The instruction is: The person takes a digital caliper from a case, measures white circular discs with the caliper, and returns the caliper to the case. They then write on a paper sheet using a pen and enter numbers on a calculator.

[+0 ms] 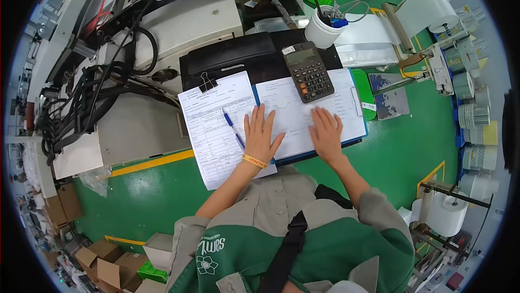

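My left hand point(261, 137), a yellow band at its wrist, lies flat with fingers spread across the printed form point(203, 130) and the paper beside it. A blue pen point(228, 119) rests on the form just left of that hand. My right hand point(326, 131) is flat on the papers point(292, 125) of a blue folder, fingers apart and nothing held. Above and between the hands sits a dark calculator point(307, 72). A black binder clip point(207, 82) grips the form's top edge.
Behind the papers stand a black case point(232, 53) and a white tub point(323, 28) with tools. Machinery with black cables point(116, 71) is at the left. Film rolls point(433, 8) line the right side. Cardboard boxes point(111, 266) sit on the floor lower left.
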The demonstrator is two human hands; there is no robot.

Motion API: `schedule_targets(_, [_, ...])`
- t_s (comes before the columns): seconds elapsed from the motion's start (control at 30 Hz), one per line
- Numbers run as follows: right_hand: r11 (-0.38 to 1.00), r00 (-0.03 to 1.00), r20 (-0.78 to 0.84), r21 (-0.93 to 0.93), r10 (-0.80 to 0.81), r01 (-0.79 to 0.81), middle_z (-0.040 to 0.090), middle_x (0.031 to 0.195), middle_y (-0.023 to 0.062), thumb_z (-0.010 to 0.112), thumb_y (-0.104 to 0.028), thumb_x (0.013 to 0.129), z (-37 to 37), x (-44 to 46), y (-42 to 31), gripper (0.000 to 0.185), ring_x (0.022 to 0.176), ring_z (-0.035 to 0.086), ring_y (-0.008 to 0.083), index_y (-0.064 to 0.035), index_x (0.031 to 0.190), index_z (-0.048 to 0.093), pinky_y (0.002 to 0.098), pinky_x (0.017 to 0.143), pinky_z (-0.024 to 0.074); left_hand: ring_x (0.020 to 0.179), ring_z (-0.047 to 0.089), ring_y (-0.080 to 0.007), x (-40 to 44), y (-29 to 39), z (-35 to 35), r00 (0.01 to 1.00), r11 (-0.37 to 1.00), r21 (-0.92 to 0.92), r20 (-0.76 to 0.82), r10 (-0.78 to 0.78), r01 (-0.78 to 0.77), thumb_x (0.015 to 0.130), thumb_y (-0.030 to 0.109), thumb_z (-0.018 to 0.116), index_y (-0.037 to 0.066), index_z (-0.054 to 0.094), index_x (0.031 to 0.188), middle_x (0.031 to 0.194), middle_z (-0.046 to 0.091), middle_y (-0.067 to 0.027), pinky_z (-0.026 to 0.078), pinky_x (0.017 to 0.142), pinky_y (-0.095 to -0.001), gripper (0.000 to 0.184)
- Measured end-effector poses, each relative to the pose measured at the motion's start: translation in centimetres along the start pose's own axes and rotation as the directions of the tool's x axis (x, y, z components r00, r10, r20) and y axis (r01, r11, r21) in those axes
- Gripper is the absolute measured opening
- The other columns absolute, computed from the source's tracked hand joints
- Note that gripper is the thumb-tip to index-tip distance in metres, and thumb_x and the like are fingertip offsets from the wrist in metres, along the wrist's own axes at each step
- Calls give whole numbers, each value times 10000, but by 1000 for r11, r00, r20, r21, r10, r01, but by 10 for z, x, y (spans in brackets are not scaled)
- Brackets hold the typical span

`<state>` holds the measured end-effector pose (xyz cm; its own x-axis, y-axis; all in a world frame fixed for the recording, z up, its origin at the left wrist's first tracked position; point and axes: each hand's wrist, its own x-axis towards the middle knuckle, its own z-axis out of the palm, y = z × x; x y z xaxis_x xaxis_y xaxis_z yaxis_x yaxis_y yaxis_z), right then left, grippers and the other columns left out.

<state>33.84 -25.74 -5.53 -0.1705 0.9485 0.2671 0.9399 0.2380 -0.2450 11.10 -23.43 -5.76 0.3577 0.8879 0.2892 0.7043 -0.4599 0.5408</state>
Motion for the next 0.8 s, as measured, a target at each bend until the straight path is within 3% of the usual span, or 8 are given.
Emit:
schedule_targets(0.13, [988,990,55,94,-128,122,493,1326,135,584,-225,869,-2,17,-19,492,1267,419,276,-40,1312,482,479,1062,236,1391,186,-422,8,7,19,999,1000,11,33,13,-13,860,323,615,3,389,1372,1480,245,-264,127,1114,-561,644])
schedule_targets(0.17, [975,988,25,171,-150,144,505,1297,136,605,-186,846,-2,23,-20,485,1227,446,284,-32,1293,493,464,1024,286,1385,200,-423,9,7,20,1000,1000,-4,25,7,-7,856,315,621,0,391,1368,1477,247,-265,130,1111,-565,644])
schedule_targets(0.27, [959,993,-87,266,-81,101,509,1281,141,629,-132,812,-14,33,-9,473,1156,477,313,-23,1258,520,459,965,335,1374,216,-430,6,6,16,998,998,-2,-30,-58,58,850,302,628,-6,393,1362,1473,252,-266,137,1104,-571,642])
schedule_targets(0.3, [965,992,-113,246,-61,88,513,1264,141,648,-99,783,-10,30,1,458,1089,498,329,-15,1222,547,453,926,359,1362,231,-439,4,6,12,995,997,2,-54,-81,81,853,291,628,-10,393,1355,1467,262,-268,145,1097,-575,631])
schedule_targets(0.4, [967,991,-52,219,-123,131,510,1262,138,649,-117,786,-13,17,11,452,1079,494,328,-11,1215,555,461,927,354,1358,232,-444,-2,2,11,985,990,21,-99,-140,142,855,283,627,-16,390,1352,1461,270,-270,149,1093,-574,626])
schedule_targets(0.57, [961,974,87,204,-207,186,480,1311,128,640,-210,818,-7,23,-11,461,1254,411,265,-134,1264,553,472,1038,274,1375,214,-427,-11,9,15,977,981,15,-94,-190,192,864,274,620,-9,388,1356,1468,269,-256,124,1107,-560,613])
schedule_targets(0.7, [952,982,-42,239,-186,191,469,1318,117,638,-187,820,-8,40,5,457,1228,422,270,-151,1268,555,478,1026,272,1379,210,-423,-13,14,20,977,982,47,-125,-175,182,864,264,617,-4,391,1356,1473,263,-252,117,1107,-565,604])
schedule_targets(0.8, [986,988,-105,111,-113,124,465,1321,109,633,-177,827,-13,54,22,439,1225,416,277,-155,1259,561,483,1021,269,1376,211,-427,-14,20,21,977,983,41,-127,-173,179,864,261,610,-6,396,1352,1473,260,-254,118,1104,-568,596])
